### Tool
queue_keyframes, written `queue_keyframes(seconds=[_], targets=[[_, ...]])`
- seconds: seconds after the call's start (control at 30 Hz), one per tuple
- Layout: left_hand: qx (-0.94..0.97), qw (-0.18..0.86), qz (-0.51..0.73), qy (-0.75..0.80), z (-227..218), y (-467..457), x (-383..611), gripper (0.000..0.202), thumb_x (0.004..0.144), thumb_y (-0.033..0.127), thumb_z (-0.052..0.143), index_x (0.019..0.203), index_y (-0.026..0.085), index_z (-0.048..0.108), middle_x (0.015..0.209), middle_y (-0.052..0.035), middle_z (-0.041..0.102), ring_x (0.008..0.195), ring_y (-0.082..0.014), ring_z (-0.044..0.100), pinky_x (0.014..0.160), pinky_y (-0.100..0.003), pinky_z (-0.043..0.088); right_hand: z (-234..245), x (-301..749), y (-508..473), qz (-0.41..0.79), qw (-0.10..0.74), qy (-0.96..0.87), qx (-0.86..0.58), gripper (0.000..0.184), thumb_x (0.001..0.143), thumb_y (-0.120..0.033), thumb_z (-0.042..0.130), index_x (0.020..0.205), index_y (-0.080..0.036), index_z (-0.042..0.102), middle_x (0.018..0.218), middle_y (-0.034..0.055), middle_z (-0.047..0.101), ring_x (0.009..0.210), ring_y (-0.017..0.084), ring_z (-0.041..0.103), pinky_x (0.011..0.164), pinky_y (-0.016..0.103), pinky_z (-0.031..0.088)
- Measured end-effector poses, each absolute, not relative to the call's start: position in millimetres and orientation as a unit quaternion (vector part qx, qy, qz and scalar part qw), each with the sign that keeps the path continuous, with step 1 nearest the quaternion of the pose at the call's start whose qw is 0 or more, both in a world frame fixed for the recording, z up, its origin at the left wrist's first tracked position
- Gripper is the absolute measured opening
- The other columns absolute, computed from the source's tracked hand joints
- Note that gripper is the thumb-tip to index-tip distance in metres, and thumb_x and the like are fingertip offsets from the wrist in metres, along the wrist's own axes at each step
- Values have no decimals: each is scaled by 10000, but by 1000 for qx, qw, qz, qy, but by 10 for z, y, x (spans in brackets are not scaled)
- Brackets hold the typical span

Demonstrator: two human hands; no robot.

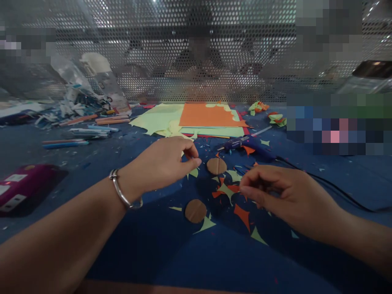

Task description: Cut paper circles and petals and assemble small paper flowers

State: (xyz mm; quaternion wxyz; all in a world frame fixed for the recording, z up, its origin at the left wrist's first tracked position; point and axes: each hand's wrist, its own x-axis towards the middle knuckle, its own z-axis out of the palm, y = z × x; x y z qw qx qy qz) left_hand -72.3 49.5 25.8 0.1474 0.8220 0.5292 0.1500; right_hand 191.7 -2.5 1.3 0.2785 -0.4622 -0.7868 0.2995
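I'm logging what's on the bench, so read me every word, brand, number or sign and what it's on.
No text can be read.
Glue gun: pale marking, too small and blurred.
Bottle: dark marks on its side, too blurred.
Purple box: white panels, no legible lettering.
Far cardboard disc and near cardboard disc: no lettering visible.

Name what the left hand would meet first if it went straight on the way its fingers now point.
Probably the farther cardboard disc, just ahead of the left hand; but the hand's height is unclear, so it might pass over.
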Motion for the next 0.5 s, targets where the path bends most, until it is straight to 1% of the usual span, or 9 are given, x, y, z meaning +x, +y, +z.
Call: queue_keyframes(seconds=[0.07, 0.1, 0.17, 0.23, 0.3, 0.37, 0.43, 0.5], targets=[[831, 148, 108, 525, 265, 496, -747, 288, 869, 446, 659, 1004, 196, 710, 937, -62, 706, 808, -202, 624, 664, -291, 397, 9, 1914, -19, 292, 275, -792, -460, 207, 925, -319, 620, 764, -214, 698, 632, -9, 629, 537, 110, 541, 474, 213, 435], [838, 154, 84, 517, 270, 499, -755, 292, 861, 437, 668, 1025, 198, 702, 967, -61, 699, 821, -204, 621, 669, -294, 400, 10, 1913, -16, 291, 274, -793, -460, 202, 921, -317, 621, 768, -213, 703, 636, -10, 631, 543, 111, 542, 477, 211, 437], [848, 177, 49, 498, 280, 506, -762, 228, 860, 374, 662, 1003, 200, 698, 988, -52, 687, 824, -196, 616, 672, -296, 404, 15, 1913, -12, 288, 276, -793, -460, 189, 914, -313, 627, 778, -213, 712, 647, -11, 641, 552, 109, 546, 484, 207, 442], [852, 195, 40, 485, 290, 505, -750, 134, 867, 293, 638, 938, 198, 700, 975, -44, 678, 822, -186, 612, 675, -296, 408, 23, 1919, -13, 278, 280, -796, -459, 180, 918, -304, 630, 786, -214, 714, 651, -16, 647, 549, 103, 540, 485, 205, 435], [852, 201, 57, 480, 299, 487, -717, 89, 867, 253, 631, 889, 196, 696, 950, -38, 676, 812, -180, 608, 679, -297, 413, 37, 1933, -19, 267, 286, -798, -457, 175, 929, -296, 632, 798, -215, 715, 642, -22, 646, 532, 95, 528, 476, 205, 419], [840, 225, 98, 485, 294, 454, -662, 81, 874, 265, 638, 890, 200, 684, 908, -25, 681, 774, -170, 607, 670, -294, 422, 54, 1950, -26, 258, 297, -797, -457, 169, 940, -293, 639, 811, -214, 715, 636, -29, 646, 512, 86, 518, 464, 203, 409], [809, 287, 151, 489, 263, 409, -589, 103, 885, 299, 647, 921, 204, 665, 847, -6, 683, 717, -156, 606, 650, -286, 434, 71, 1968, -34, 252, 316, -793, -455, 158, 942, -286, 649, 816, -213, 713, 637, -34, 650, 501, 77, 519, 457, 197, 410], [774, 374, 202, 470, 208, 356, -509, 111, 882, 299, 667, 916, 198, 638, 796, 10, 671, 698, -142, 605, 648, -272, 447, 81, 1984, -42, 246, 336, -790, -451, 142, 943, -282, 654, 833, -214, 712, 658, -34, 663, 512, 74, 541, 466, 191, 426]])
